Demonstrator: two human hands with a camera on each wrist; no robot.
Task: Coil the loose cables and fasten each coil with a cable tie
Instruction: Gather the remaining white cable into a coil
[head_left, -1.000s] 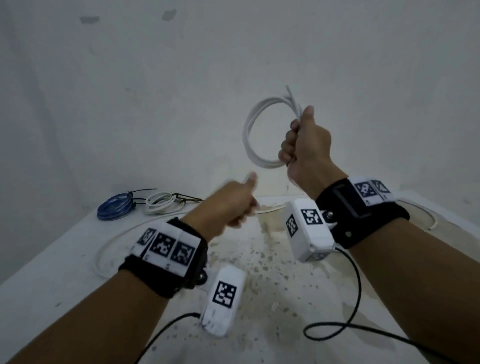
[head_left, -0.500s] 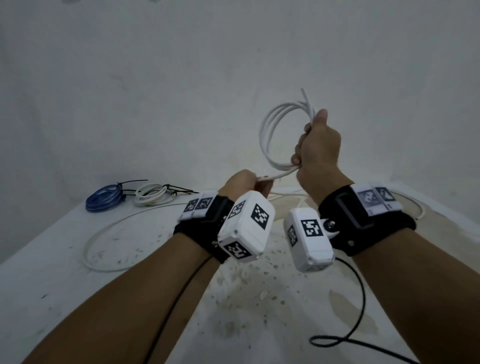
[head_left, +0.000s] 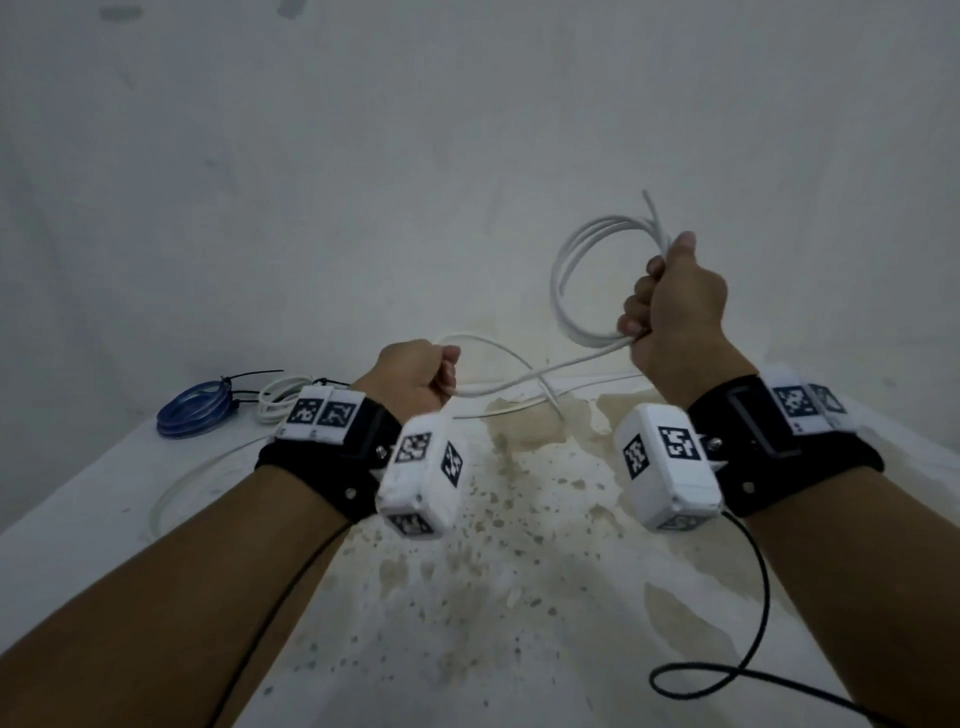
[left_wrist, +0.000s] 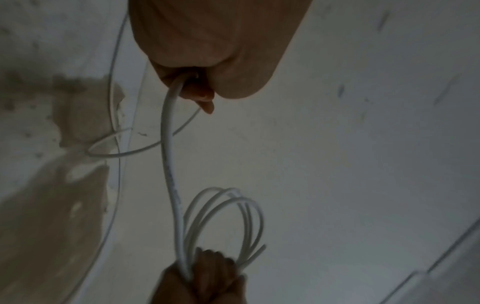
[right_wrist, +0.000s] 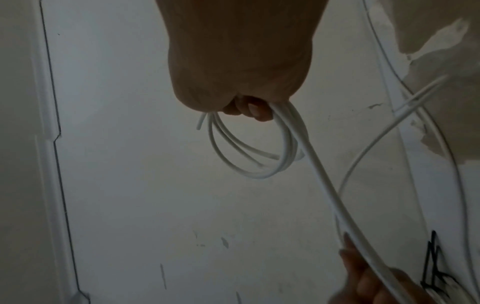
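Observation:
My right hand (head_left: 670, 306) is raised in a fist and grips several loops of a white cable (head_left: 566, 280), the coil (right_wrist: 249, 156) hanging from my fingers. From the fist a free strand (left_wrist: 168, 164) runs down and left to my left hand (head_left: 415, 379), which is curled around it just above the table. The remaining cable (head_left: 524, 364) trails in a loop over the table behind both hands. The right wrist view shows my left hand (right_wrist: 369, 277) holding the strand at the lower right.
A blue coil (head_left: 195, 410) and a white coil (head_left: 278, 395), each bound with black cable ties, lie at the table's far left. The white table (head_left: 78, 519) is stained in its middle. A wall stands close behind. Black sensor cords (head_left: 727, 675) hang from both wrists.
My left hand slid back along the cable to the left and down, drawing out a longer strand. My right hand kept its grip on the coil and shifted slightly right.

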